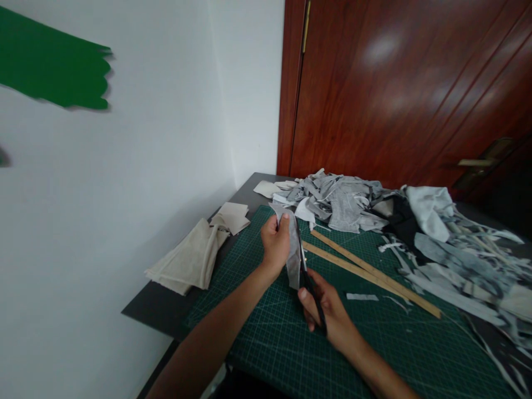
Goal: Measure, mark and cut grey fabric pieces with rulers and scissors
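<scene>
Between the thumb and fingers of my left hand (276, 244) is pinched a strip of grey fabric (294, 260), which hangs down over the table. My right hand (322, 305) grips black-handled scissors (318, 302). Their blades point up and away from me along the right edge of the fabric strip; whether they touch it all the way, I cannot tell. Beneath both hands lies a green cutting mat (266, 332) with a pale grid. A small grey fabric scrap (362, 297) rests on the mat to the right of my right hand.
Two wooden rulers (374, 271) lie across the mat, overlapping. Grey fabric scraps (344, 208) are heaped at the back, more strips (477, 277) at the right. Folded cream cloth (191, 257) sits at the left by the white wall (124, 210). A wooden door (394, 83) stands behind.
</scene>
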`<state>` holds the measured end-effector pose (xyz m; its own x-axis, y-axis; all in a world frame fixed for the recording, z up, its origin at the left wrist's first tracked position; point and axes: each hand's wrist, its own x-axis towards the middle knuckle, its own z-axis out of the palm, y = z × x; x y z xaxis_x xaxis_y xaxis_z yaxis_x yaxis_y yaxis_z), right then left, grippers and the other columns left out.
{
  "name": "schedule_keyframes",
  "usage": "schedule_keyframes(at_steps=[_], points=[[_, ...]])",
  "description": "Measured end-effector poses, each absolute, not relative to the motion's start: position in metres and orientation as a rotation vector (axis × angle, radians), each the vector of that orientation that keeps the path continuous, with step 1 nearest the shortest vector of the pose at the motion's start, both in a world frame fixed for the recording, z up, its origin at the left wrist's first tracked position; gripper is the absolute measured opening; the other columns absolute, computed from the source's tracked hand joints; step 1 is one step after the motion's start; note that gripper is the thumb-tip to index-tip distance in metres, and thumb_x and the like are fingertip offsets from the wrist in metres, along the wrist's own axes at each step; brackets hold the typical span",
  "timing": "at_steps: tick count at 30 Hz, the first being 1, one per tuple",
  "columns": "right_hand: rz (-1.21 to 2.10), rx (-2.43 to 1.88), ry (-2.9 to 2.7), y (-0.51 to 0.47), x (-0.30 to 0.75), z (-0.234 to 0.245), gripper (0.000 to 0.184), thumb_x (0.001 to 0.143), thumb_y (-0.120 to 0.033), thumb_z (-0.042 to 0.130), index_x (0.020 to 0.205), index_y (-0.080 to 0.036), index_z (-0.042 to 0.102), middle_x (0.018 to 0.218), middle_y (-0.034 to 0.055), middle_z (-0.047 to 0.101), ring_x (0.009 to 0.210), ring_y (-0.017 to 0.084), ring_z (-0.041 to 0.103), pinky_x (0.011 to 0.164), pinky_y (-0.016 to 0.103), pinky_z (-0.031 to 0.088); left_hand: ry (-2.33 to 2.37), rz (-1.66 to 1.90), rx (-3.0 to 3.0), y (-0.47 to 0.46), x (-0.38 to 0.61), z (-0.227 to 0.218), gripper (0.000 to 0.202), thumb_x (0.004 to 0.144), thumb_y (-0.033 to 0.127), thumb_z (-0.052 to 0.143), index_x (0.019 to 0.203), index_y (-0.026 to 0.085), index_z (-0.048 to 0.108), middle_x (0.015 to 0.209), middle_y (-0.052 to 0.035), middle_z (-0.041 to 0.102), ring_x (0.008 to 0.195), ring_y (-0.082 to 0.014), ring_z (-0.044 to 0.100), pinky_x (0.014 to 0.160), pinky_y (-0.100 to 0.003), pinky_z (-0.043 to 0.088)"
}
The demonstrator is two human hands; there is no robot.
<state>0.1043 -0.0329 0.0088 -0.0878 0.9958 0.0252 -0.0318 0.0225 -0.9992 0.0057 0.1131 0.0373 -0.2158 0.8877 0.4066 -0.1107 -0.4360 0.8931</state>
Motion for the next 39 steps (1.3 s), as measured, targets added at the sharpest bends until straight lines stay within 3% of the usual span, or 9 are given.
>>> schedule_keyframes(at_steps=[8, 16, 27, 39], points=[[1.285, -1.137, -1.280, -0.0326, 0.1041, 0.0129, 0.094, 0.082, -0.081, 0.067, 0.141, -0.010, 0.050, 0.059, -0.0102, 0.044, 0.041, 0.008, 0.036, 0.035, 0.021, 0.040, 0.992, 1.746, 1.314, 0.1150, 0.0056, 0.0367, 0.046, 0.093, 0.055, 0.061, 0.067, 0.020, 0.047, 0.065, 0.0037, 0.042, 0.063, -0.0120, 0.036, 0.056, -0.023, 0.030], [1.287, -1.143, -1.261, -0.0329, 0.1035, 0.0113, 0.089, 0.081, -0.080, 0.069, 0.139, -0.015, 0.054, 0.062, -0.0088, 0.046, 0.041, 0.008, 0.038, 0.035, 0.021, 0.040, 1.002, 1.732, 1.283, 0.1158, 0.0055, 0.0350, 0.050, 0.091, 0.061, 0.064, 0.066, 0.021, 0.047, 0.064, 0.0041, 0.042, 0.062, -0.0120, 0.036, 0.055, -0.023, 0.030], [1.296, -1.099, -1.286, -0.0324, 0.1055, 0.0088, 0.082, 0.087, -0.073, 0.068, 0.139, -0.012, 0.052, 0.059, -0.0099, 0.044, 0.041, 0.007, 0.036, 0.036, 0.019, 0.039, 0.994, 1.744, 1.281, 0.1179, 0.0061, 0.0340, 0.049, 0.093, 0.059, 0.062, 0.066, 0.021, 0.045, 0.065, 0.0044, 0.040, 0.062, -0.0116, 0.035, 0.055, -0.023, 0.029], [1.284, -1.116, -1.308, -0.0319, 0.1052, 0.0096, 0.086, 0.086, -0.074, 0.068, 0.141, -0.010, 0.053, 0.060, -0.0092, 0.045, 0.041, 0.007, 0.037, 0.035, 0.020, 0.040, 1.004, 1.753, 1.274, 0.1190, 0.0061, 0.0337, 0.050, 0.092, 0.059, 0.062, 0.066, 0.020, 0.044, 0.065, 0.0042, 0.040, 0.063, -0.0117, 0.035, 0.055, -0.023, 0.029]])
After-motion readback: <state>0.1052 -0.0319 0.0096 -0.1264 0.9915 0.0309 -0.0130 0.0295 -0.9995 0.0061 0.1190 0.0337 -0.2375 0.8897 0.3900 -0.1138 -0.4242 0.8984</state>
